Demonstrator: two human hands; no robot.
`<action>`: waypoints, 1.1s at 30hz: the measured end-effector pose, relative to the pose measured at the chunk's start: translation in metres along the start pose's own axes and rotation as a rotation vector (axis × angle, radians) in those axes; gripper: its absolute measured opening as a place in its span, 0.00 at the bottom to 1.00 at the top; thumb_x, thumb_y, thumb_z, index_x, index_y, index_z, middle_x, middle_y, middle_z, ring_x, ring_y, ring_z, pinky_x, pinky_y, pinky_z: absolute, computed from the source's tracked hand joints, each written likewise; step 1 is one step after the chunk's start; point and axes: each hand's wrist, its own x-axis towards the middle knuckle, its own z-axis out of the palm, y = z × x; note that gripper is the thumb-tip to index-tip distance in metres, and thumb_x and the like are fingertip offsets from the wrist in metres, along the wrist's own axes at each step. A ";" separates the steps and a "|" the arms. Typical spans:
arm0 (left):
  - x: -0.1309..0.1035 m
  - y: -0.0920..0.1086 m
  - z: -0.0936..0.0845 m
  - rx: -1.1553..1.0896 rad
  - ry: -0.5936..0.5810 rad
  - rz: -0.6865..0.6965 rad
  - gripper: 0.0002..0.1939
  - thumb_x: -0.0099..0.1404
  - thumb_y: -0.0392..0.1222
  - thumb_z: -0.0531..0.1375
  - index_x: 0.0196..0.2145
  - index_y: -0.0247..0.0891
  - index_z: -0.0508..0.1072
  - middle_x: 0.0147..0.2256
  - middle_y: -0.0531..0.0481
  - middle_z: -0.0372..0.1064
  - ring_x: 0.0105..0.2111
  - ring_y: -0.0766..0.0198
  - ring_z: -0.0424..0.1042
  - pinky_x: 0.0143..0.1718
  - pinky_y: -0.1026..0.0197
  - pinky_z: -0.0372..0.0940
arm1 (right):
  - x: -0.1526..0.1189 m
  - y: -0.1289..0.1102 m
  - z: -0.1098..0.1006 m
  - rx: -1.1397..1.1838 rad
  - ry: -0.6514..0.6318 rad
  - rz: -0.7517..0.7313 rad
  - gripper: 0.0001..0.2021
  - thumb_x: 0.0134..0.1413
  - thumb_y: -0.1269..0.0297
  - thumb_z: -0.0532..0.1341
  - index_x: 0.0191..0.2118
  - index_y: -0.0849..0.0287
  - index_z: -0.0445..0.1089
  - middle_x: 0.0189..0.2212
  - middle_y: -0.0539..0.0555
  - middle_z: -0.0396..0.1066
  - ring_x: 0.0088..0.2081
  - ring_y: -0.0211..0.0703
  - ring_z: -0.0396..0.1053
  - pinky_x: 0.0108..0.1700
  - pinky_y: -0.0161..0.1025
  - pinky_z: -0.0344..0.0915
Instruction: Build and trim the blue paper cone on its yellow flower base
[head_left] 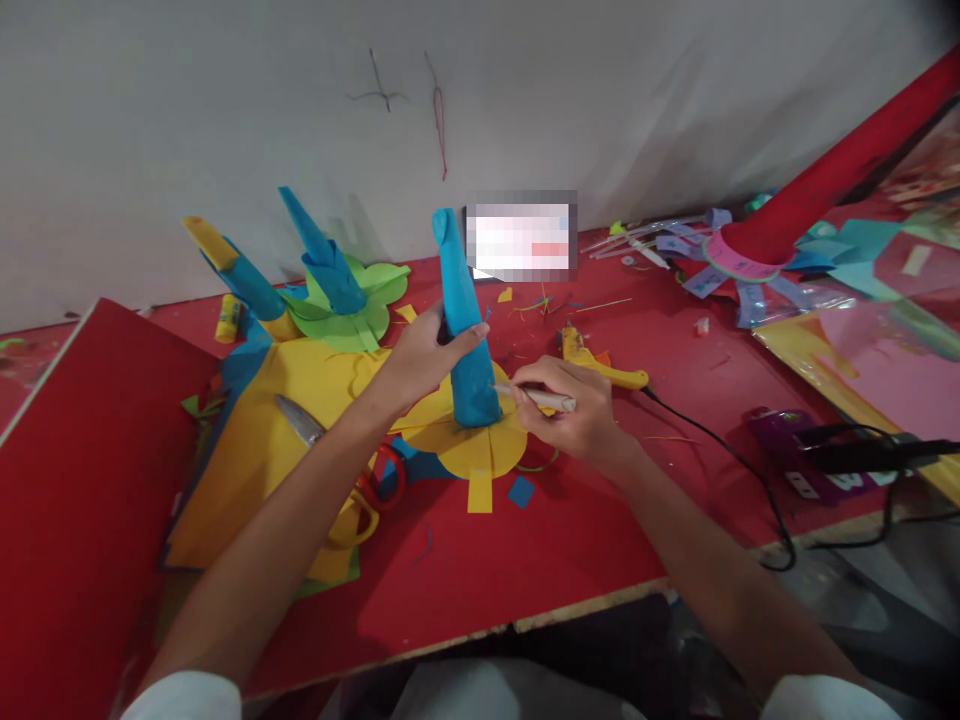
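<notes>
A blue paper cone stands upright on a yellow flower-shaped paper base. My left hand is closed around the cone's middle, thumb across its front. In my right hand is a slim, pale pen-like stick, its tip at the lower right side of the cone. Whether it is a pen or a pencil I cannot tell. Scissors with red and yellow handles lie by my left forearm on yellow paper sheets. Just behind my right hand rests a yellow glue gun.
Two finished-looking paper cones, one blue on a green flower base and one blue and yellow, stand at back left beside a glue stick. A red cone, a purple power strip, cables and a pixelated screen are around.
</notes>
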 end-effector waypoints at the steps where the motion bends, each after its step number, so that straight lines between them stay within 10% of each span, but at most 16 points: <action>1: 0.000 0.000 0.000 0.000 -0.001 0.002 0.18 0.66 0.55 0.65 0.35 0.39 0.66 0.28 0.54 0.62 0.26 0.68 0.60 0.26 0.62 0.56 | 0.000 0.000 0.000 0.000 -0.005 -0.006 0.04 0.64 0.70 0.61 0.37 0.54 0.69 0.29 0.49 0.75 0.29 0.39 0.73 0.34 0.36 0.70; 11: 0.000 -0.001 0.000 0.022 0.012 0.011 0.16 0.66 0.53 0.65 0.35 0.39 0.67 0.29 0.54 0.65 0.27 0.68 0.62 0.26 0.62 0.58 | 0.003 -0.003 -0.002 -0.061 0.015 -0.038 0.05 0.62 0.72 0.62 0.35 0.55 0.69 0.26 0.47 0.74 0.26 0.37 0.71 0.31 0.35 0.67; 33: -0.027 0.043 -0.005 0.488 0.457 0.200 0.29 0.60 0.64 0.70 0.45 0.44 0.64 0.26 0.56 0.67 0.26 0.60 0.72 0.28 0.58 0.62 | -0.001 -0.005 -0.008 0.090 0.621 0.277 0.08 0.67 0.59 0.62 0.36 0.55 0.73 0.22 0.46 0.71 0.19 0.37 0.70 0.21 0.36 0.65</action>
